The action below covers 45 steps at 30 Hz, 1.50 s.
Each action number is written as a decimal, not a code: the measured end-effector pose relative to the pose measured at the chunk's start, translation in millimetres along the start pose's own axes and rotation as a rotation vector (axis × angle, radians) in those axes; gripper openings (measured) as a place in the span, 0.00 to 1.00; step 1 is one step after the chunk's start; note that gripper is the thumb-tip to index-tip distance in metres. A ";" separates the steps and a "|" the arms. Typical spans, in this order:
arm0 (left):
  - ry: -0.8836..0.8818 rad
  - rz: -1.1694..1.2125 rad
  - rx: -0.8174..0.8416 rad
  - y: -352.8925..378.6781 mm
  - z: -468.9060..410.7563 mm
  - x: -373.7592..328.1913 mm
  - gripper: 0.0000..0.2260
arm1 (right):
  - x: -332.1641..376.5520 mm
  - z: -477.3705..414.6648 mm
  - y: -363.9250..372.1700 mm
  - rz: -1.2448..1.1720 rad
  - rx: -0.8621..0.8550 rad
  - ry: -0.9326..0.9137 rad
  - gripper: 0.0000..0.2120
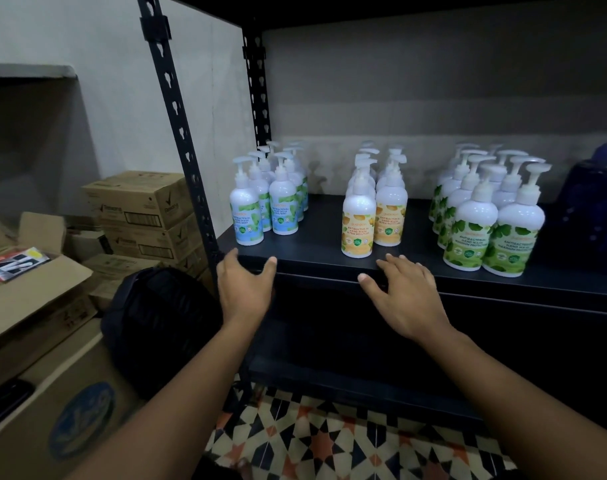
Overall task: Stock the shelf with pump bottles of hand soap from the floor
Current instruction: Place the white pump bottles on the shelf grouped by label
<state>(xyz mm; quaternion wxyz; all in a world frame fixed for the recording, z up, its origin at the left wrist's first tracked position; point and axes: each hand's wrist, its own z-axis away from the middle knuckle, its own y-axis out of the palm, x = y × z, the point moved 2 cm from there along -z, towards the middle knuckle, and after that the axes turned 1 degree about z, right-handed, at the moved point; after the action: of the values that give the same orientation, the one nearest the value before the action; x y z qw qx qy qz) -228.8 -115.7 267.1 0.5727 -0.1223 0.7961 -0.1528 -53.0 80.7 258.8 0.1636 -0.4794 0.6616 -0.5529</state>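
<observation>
Three groups of white pump bottles stand on the black shelf board (323,261): blue-and-green labelled bottles (284,206) at the left, yellow-labelled bottles (374,216) in the middle, green-labelled bottles (485,223) at the right. My left hand (245,289) is at the shelf's front edge below the blue group, fingers spread, holding nothing. My right hand (404,296) hovers at the front edge just right of the yellow group, fingers straight and empty. Neither hand touches a bottle.
The black upright post (184,140) of the rack stands left of my left hand. A dark bag (156,323) sits beside it, with stacked cardboard boxes (139,216) behind and an open box (28,292) at left. Patterned floor tiles (329,441) lie below. Dark blue items (596,202) fill the shelf's right end.
</observation>
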 end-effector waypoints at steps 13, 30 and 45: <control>-0.158 0.089 0.612 -54.2 181.4 79.0 0.13 | -8.3 161.6 40.5 -0.506 0.290 0.009 0.12; -0.505 -0.408 0.976 -22.9 268.4 251.4 0.09 | -80.2 277.0 188.7 -0.317 0.974 0.341 0.05; -0.350 -0.410 1.044 53.7 282.3 328.4 0.38 | -67.1 321.3 299.7 -0.437 0.935 0.354 0.41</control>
<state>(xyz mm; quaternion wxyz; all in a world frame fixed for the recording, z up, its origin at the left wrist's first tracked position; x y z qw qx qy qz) -65.2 -216.7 -124.6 0.6387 0.0008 0.4693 -0.6098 83.6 -70.5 -136.2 0.1268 -0.3816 0.2473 -0.8816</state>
